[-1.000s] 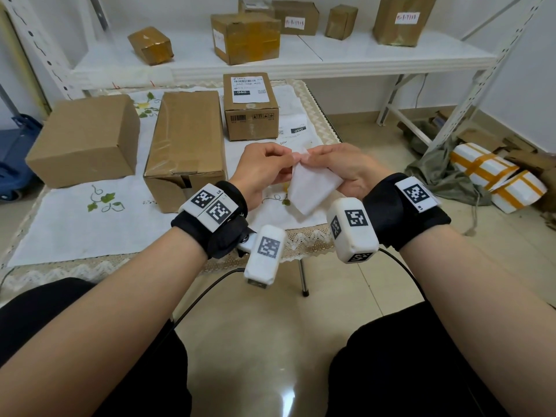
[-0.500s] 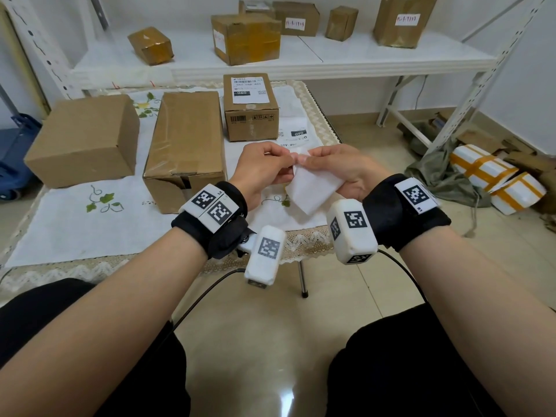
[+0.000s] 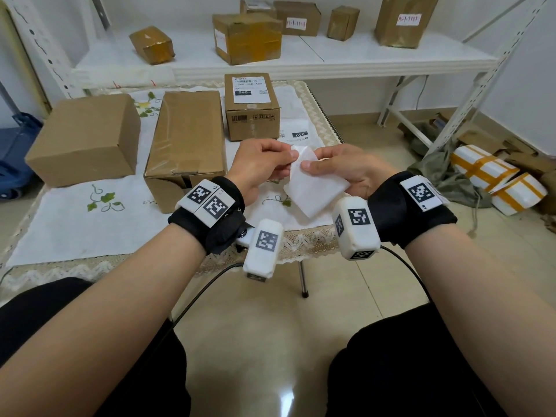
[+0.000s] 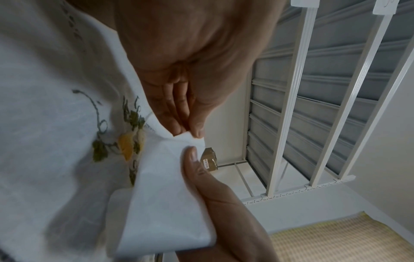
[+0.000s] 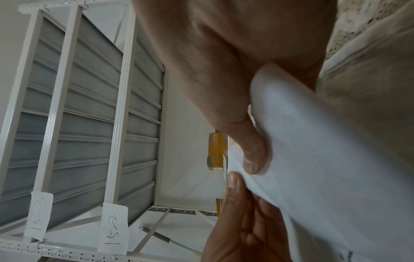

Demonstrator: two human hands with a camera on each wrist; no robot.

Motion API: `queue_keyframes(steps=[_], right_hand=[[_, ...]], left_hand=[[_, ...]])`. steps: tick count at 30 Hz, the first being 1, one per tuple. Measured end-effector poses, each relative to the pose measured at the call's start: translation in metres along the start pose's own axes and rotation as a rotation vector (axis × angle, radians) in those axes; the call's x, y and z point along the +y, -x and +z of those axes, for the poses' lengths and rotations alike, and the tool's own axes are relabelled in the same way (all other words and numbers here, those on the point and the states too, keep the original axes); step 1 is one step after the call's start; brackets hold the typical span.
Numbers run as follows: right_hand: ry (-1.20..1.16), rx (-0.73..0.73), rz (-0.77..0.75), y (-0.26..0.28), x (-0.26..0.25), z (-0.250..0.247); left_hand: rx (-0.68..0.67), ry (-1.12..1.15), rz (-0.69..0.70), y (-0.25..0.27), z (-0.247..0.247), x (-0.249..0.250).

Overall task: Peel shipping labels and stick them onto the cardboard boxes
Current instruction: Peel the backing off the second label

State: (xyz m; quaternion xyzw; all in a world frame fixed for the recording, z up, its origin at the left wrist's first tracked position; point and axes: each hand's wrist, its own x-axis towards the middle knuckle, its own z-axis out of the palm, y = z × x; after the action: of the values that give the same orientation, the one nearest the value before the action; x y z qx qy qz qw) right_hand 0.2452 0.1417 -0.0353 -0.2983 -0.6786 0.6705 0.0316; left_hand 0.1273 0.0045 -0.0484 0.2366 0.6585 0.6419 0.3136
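Both hands hold a white shipping label sheet [image 3: 313, 188] above the table's near right corner, blank side toward me. My left hand [image 3: 264, 164] pinches its upper corner [image 4: 190, 140] between thumb and fingers. My right hand [image 3: 340, 170] grips the sheet [image 5: 325, 159] with the thumb [image 5: 253, 156] pressed on top near that same corner. Three cardboard boxes stand on the table: a wide plain box [image 3: 87, 136] at the left, a long taped box [image 3: 186, 142] in the middle, and a small box [image 3: 251, 106] behind, with a printed label on its top.
The table carries a white embroidered cloth [image 3: 90, 230] with lace edging. Another label [image 3: 298, 133] lies flat near the small box. A white shelf [image 3: 331, 52] behind holds several taped parcels. Wrapped parcels [image 3: 496, 182] and rubbish lie on the floor at right.
The hands have stayed in place with the sheet. The left fingers have worked at its upper corner, which now stands a little apart between the two hands.
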Motion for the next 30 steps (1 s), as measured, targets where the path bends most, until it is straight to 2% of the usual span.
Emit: queue_keyframes(steps=[10,30], right_hand=[[0.146,0.04,-0.04,0.0009,0.0029,-0.0001],[0.237,0.025,-0.068,-0.0022,0.0042,-0.0014]], left_hand=[[-0.085,-0.081,0.018,0.0042,0.0037,-0.0044],[0.062,-0.132,0.114,-0.0016,0.0047,-0.0065]])
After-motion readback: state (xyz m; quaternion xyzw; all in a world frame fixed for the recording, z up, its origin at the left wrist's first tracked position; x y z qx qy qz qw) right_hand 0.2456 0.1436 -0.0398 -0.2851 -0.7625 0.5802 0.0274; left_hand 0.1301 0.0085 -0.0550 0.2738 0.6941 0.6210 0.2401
